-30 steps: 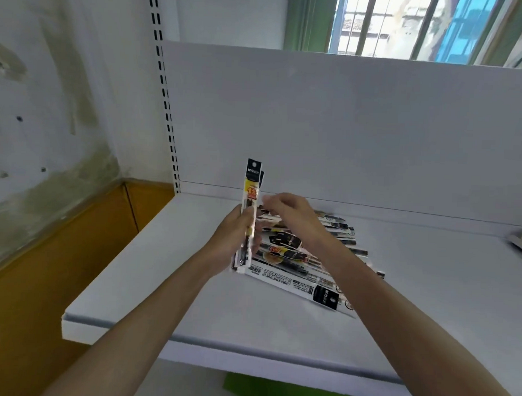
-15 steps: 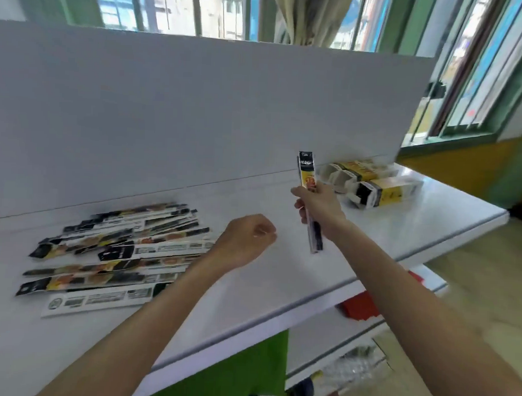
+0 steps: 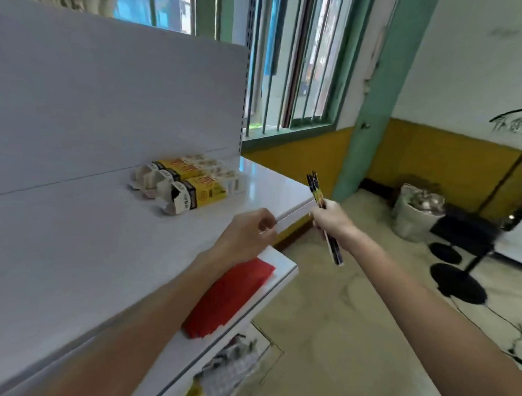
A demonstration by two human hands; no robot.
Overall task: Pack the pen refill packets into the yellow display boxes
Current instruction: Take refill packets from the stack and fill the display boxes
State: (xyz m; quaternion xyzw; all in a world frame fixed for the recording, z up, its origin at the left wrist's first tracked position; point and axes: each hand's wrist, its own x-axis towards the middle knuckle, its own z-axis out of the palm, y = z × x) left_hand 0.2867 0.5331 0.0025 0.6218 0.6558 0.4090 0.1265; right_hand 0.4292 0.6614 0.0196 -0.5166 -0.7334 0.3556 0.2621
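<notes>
The right hand [image 3: 331, 221] has its grip closed around a few thin packets [image 3: 315, 188]. They are long and flat. They stick up toward 11 o'clock above the fist and poke out below it toward 5 o'clock. I think the hand holds them near the middle so they stay in one neat bunch and do not flop. The packets are in the air, out past the corner of the white shelf [image 3: 75, 235], not over it.

The yellow boxes [image 3: 202, 191] lie on their sides on the shelf, close to its back wall [image 3: 109, 103]. They are at about 10 o'clock from the right hand and well apart from it. Their open ends, with the flaps spread out, point toward 8 o'clock. I think a long packet could slide in that way.

The left hand [image 3: 246, 236] hovers over the front edge of the shelf, between the boxes and the right hand. Its grip is clenched, fingers curled in, with nothing in it that I can see. My guess is that it is free so it can hold a box steady.

A red stack [image 3: 229, 294] lies on the lower shelf [image 3: 284, 268], at 6 o'clock from the left hand.

The packets are not in a box yet. The next move needs their ends lined up with an opening, or the loose flaps could get in the way.
</notes>
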